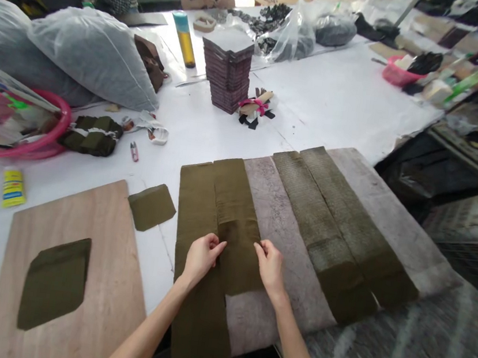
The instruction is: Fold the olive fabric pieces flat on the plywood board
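A dark olive fabric piece (240, 260) lies between my hands, over the right part of a row of overlapping olive pieces (195, 214). My left hand (203, 257) pinches its left edge, thumb against fingers. At its right edge my right hand (270, 267) pinches the cloth too. Underneath is a mottled grey board (268, 206). Farther right on that board lie more olive strips (326, 213) with a pale, speckled surface on their upper part. A small olive piece (152, 207) rests on the white table to the left of the row.
A plywood board (113, 280) at left carries an olive fabric piece (54, 284). Beyond it are a yellow tube (13, 188), pink thread snips (134, 151) and a pink basket (59, 136). A stack of maroon pieces (227, 82) stands near a yellow-and-blue bottle (185, 42). Other people are at the far side.
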A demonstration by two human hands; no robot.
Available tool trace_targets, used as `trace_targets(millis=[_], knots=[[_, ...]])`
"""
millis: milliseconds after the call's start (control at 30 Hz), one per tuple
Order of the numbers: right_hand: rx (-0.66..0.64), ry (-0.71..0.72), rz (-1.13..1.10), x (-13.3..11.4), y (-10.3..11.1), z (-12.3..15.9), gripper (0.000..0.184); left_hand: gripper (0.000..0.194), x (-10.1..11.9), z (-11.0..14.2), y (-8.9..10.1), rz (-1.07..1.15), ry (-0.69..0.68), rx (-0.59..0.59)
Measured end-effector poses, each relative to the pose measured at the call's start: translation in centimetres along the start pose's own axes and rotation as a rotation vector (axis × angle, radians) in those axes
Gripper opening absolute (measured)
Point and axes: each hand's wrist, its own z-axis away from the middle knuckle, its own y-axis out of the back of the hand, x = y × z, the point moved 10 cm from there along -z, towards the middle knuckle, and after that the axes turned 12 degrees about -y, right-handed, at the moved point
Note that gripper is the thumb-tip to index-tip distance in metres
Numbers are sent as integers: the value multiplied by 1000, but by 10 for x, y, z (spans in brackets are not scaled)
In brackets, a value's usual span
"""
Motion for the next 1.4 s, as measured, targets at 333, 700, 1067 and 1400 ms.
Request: trace_targets(millis=[333, 700, 1067, 1400], knots=[[74, -40, 237, -2, 0, 0, 27, 28, -6, -1, 0, -58, 59, -24], [68, -55, 245, -1, 5, -6, 28, 30, -9, -4, -4, -57, 89, -52], [51, -74, 330, -1, 1, -8, 29, 30, -8, -5, -1, -131, 110, -23], [37, -91, 431, -5, -1, -8, 22, 29, -7, -3, 1, -213, 127, -14]])
